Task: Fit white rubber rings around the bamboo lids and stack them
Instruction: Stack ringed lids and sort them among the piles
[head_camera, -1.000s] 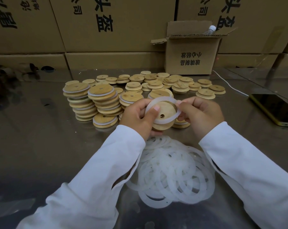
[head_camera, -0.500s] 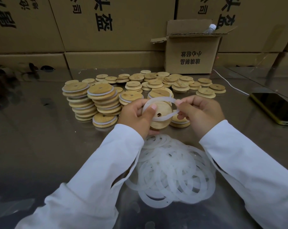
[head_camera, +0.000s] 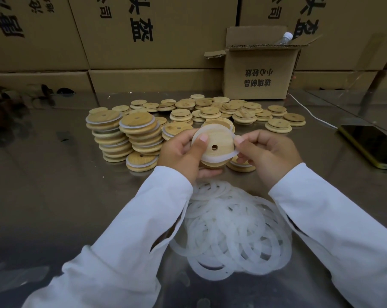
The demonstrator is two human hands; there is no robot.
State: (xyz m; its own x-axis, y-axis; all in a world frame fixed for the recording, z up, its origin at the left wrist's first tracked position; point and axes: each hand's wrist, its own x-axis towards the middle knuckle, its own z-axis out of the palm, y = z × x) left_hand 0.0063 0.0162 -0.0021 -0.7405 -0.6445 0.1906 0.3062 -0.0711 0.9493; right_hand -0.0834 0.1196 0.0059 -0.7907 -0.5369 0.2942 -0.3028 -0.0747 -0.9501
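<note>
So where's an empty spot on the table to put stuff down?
The biggest bare stretch of table lies left of the ringed stacks and the left sleeve. A smaller patch sits between the right hand and the phone. It is crowded in the middle: loose lids past the hands, the ring pile between the sleeves.

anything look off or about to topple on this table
The two tall stacks of ringed lids left of the left hand are crooked: lids sit offset from one another, though both stand. The ring the right hand pinches is only partly seated on the held lid, which suits mid-fitting.
</note>
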